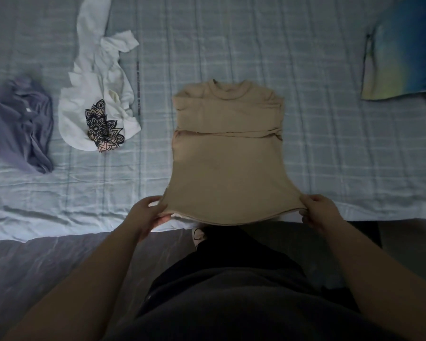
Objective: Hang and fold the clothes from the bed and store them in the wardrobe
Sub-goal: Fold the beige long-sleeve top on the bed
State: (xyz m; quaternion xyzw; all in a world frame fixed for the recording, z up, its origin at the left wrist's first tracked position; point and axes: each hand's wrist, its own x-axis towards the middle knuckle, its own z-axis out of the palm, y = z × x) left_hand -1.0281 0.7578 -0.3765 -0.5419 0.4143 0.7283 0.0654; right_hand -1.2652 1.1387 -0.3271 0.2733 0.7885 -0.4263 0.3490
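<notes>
Both hands pinch the hem corners of a beige top (228, 153): left hand (150, 215) on its left corner, right hand (318, 212) on its right. The top lies flat on the checked bedsheet (330, 143), sleeves folded across. Farther left lie a crumpled white printed shirt (96, 99) and a purple garment (17, 124); far right, a blue-yellow garment (403, 50).
</notes>
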